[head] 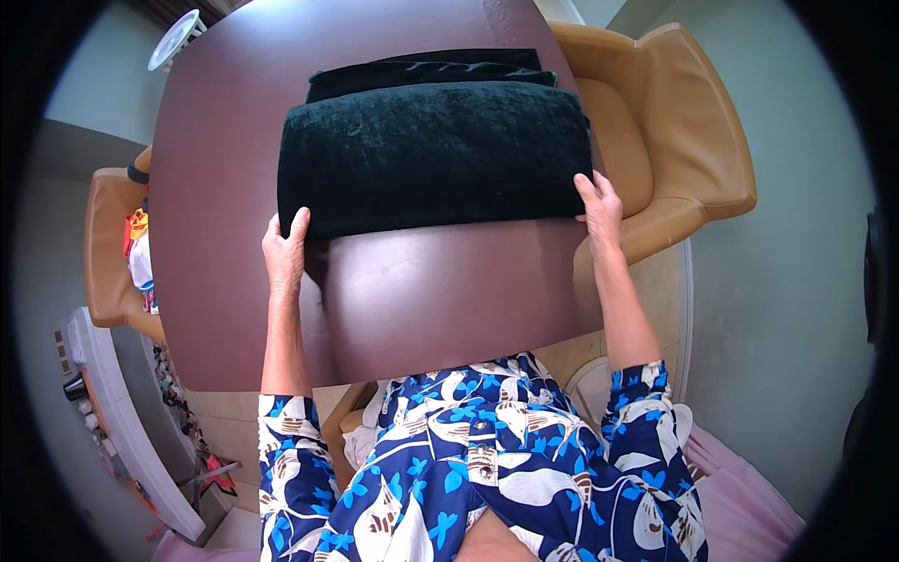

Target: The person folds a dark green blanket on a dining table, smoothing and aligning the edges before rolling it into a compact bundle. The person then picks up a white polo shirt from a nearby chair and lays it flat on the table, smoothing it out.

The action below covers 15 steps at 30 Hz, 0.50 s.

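A folded dark green velvet cloth (435, 154) lies across the table in front of me, its front fold nearest. Behind that fold, more layers of the same dark fabric show as narrow bands. My left hand (286, 249) grips the near left corner, thumb on top and fingers hidden underneath. At the right edge, my right hand (600, 207) pinches the near corner with the thumb over the velvet. Whether the front edge rests on the table or is slightly raised, I cannot tell.
The glossy reddish-brown table (449, 281) has a rounded outline. A tan leather armchair (695, 140) stands against its right side. Another tan chair (105, 246) at the left holds colourful clothes (140, 253). A white plastic stool (174, 41) is beyond the far left edge.
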Tool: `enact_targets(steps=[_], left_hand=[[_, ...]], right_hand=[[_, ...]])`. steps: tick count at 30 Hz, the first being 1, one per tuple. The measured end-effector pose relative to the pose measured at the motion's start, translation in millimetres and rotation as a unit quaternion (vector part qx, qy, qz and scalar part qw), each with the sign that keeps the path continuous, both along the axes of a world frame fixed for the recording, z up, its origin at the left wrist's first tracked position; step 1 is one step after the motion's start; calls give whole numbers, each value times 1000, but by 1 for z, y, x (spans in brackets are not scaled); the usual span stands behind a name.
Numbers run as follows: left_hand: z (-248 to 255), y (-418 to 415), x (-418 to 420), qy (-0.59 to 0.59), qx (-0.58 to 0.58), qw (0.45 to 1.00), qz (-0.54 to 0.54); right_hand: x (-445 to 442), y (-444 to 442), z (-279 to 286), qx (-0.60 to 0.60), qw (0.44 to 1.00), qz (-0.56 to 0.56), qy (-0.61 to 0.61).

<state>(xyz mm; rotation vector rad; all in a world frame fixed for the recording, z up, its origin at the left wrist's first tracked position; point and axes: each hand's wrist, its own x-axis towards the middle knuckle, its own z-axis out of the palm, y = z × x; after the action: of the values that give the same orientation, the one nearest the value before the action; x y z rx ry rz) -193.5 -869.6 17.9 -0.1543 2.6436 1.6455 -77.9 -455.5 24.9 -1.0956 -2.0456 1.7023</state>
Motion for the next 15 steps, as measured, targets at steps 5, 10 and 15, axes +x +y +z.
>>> enact_targets(steps=[5, 10, 15], left_hand=[[-4, 20, 5, 100, 16, 995, 25], [24, -1, 61, 90, -18, 996, -6], [15, -18, 110, 27, -12, 1000, -4]], right_hand=[[-5, 7, -26, 135, 988, 8, 69], [56, -22, 2, 26, 997, 56, 51], [113, -3, 27, 141, 984, 76, -77]])
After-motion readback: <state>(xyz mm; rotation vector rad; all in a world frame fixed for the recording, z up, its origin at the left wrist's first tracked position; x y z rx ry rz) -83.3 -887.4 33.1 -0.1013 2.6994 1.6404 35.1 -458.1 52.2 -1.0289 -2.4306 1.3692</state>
